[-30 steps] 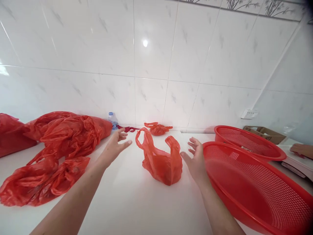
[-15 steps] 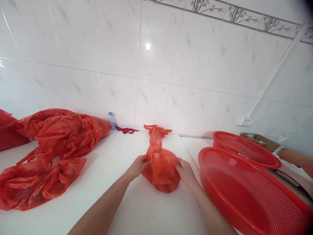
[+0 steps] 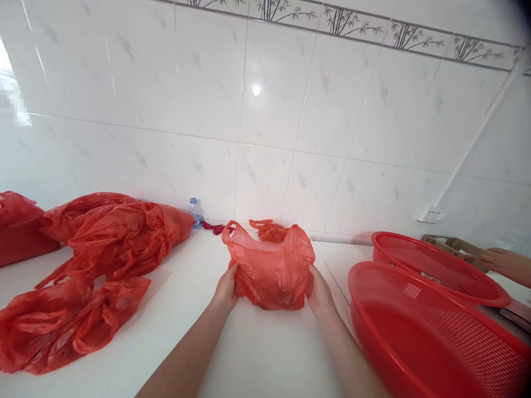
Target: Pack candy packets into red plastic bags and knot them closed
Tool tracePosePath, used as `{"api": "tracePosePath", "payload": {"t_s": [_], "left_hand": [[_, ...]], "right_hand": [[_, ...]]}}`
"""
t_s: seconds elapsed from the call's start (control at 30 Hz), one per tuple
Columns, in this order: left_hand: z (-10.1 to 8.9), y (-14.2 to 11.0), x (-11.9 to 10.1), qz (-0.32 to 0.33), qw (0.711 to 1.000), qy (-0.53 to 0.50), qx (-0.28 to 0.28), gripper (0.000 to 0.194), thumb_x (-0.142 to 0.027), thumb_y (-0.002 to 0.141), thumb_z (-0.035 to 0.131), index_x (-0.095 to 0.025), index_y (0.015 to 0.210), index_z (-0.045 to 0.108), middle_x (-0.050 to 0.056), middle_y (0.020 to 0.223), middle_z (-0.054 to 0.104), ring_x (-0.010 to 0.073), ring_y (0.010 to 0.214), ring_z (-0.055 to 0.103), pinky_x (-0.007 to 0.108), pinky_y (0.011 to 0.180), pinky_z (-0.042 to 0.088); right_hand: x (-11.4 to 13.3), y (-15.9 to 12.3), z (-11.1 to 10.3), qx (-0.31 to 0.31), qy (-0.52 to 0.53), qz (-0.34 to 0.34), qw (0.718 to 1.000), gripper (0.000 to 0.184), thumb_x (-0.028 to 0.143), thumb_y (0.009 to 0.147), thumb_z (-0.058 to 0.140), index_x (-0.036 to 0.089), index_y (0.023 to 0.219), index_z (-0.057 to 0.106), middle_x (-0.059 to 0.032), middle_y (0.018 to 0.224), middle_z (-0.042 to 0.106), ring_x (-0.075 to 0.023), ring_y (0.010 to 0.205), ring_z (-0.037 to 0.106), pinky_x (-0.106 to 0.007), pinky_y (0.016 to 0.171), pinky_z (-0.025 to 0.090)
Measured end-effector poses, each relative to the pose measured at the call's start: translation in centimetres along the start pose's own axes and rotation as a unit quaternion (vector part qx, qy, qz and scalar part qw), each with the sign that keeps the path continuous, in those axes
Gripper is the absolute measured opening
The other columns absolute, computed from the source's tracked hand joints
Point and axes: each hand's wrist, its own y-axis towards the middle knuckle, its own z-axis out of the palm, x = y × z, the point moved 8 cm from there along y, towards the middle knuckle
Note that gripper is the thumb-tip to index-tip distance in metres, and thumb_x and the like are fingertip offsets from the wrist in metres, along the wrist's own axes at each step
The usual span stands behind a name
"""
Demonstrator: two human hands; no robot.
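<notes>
In front of me a red plastic bag (image 3: 271, 271) rests on the white table (image 3: 265, 354), its handles spread upward. Something darker shows faintly through the film near its bottom; what it is I cannot make out. My left hand (image 3: 226, 288) grips the bag's left side, thumb toward the film. On the opposite side, my right hand (image 3: 320, 290) holds it the same way. Close behind lies a smaller knotted red bag (image 3: 271, 231), partly hidden by the one I hold.
Piled red bags (image 3: 124, 232) and a crumpled red bag (image 3: 70, 320) lie left. A water bottle (image 3: 194, 214) stands by the wall. Two red baskets (image 3: 360, 276) sit right, near a cardboard box (image 3: 452, 249) and another person's hand (image 3: 504, 260).
The bag was bunched, its top twisted and leaning toward the wall. Now it is spread wider with its handles apart, and both hands hold its sides. The view has shifted slightly.
</notes>
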Motion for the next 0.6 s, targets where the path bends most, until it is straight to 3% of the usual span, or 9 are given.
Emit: {"api": "tracePosePath", "payload": {"t_s": [0.1, 0.2, 0.27, 0.37, 0.43, 0.5, 0.6], "left_hand": [[-0.2, 0.6, 0.7, -0.008, 1.0, -0.011, -0.003, 0.014, -0.025, 0.08, 0.055, -0.018, 0.092, 0.058, 0.006, 0.085, 0.07, 0.02, 0.069, 0.068, 0.032, 0.061, 0.053], [0.3, 0.1, 1.0, -0.03, 0.999, -0.004, 0.035, 0.015, -0.019, 0.074, 0.058, -0.016, 0.088, 0.059, 0.008, 0.081, 0.07, 0.0224, 0.071, 0.068, 0.034, 0.065, 0.053], [1.8, -1.2, 0.7, -0.044, 0.991, 0.008, 0.128, 0.022, -0.018, 0.072, 0.059, -0.015, 0.094, 0.06, 0.01, 0.091, 0.07, 0.0255, 0.082, 0.068, 0.037, 0.073, 0.053], [4.7, -3.8, -0.5, -0.025, 0.958, 0.026, 0.285, 0.037, -0.031, 0.076, 0.062, -0.018, 0.11, 0.059, 0.012, 0.113, 0.065, 0.0284, 0.105, 0.061, 0.04, 0.086, 0.049], [5.7, -5.0, -0.7, -0.019, 0.942, 0.057, 0.33, 0.049, -0.035, 0.071, 0.069, -0.02, 0.116, 0.057, 0.013, 0.115, 0.064, 0.0302, 0.11, 0.058, 0.04, 0.089, 0.047], [6.0, -5.4, 0.0, -0.038, 0.936, 0.098, 0.336, 0.054, -0.031, 0.065, 0.076, -0.019, 0.114, 0.059, 0.014, 0.11, 0.066, 0.0316, 0.107, 0.059, 0.041, 0.088, 0.048], [4.9, -4.4, 1.2, -0.063, 0.96, 0.109, 0.25, 0.039, -0.03, 0.068, 0.074, -0.015, 0.102, 0.062, 0.014, 0.099, 0.069, 0.0303, 0.098, 0.064, 0.04, 0.083, 0.05]], "right_hand": [[0.0, -0.1, 0.5, 0.044, 0.003, -0.027, 0.999, 0.049, 0.063, 0.073, 0.057, 0.027, 0.106, 0.062, -0.0037, 0.116, 0.063, -0.025, 0.109, 0.056, -0.036, 0.082, 0.05], [-0.6, -0.8, 2.2, 0.133, -0.07, -0.018, 0.988, 0.052, 0.055, 0.067, 0.069, 0.025, 0.108, 0.061, -0.0086, 0.119, 0.062, -0.0277, 0.109, 0.057, -0.039, 0.086, 0.048], [-1.7, -0.8, 2.3, 0.124, -0.139, 0.019, 0.982, 0.048, 0.043, 0.063, 0.076, 0.02, 0.103, 0.065, -0.0116, 0.109, 0.066, -0.0296, 0.102, 0.061, -0.042, 0.087, 0.048], [-2.9, -0.5, 1.4, 0.062, -0.175, 0.059, 0.981, 0.043, 0.041, 0.064, 0.076, 0.015, 0.097, 0.067, -0.0122, 0.096, 0.07, -0.0305, 0.092, 0.065, -0.045, 0.086, 0.048], [-3.3, -0.5, 1.0, 0.049, -0.148, 0.073, 0.985, 0.042, 0.042, 0.067, 0.073, 0.015, 0.098, 0.067, -0.0112, 0.095, 0.071, -0.0296, 0.091, 0.065, -0.046, 0.087, 0.048], [-3.4, -0.6, 0.6, 0.043, -0.092, 0.084, 0.991, 0.038, 0.04, 0.068, 0.073, 0.016, 0.097, 0.067, -0.0098, 0.096, 0.071, -0.0284, 0.094, 0.065, -0.045, 0.088, 0.048], [-3.1, -0.8, -0.4, 0.019, 0.01, 0.099, 0.995, 0.034, 0.036, 0.068, 0.074, 0.017, 0.096, 0.067, -0.0084, 0.1, 0.07, -0.0274, 0.097, 0.064, -0.043, 0.089, 0.048]]}}
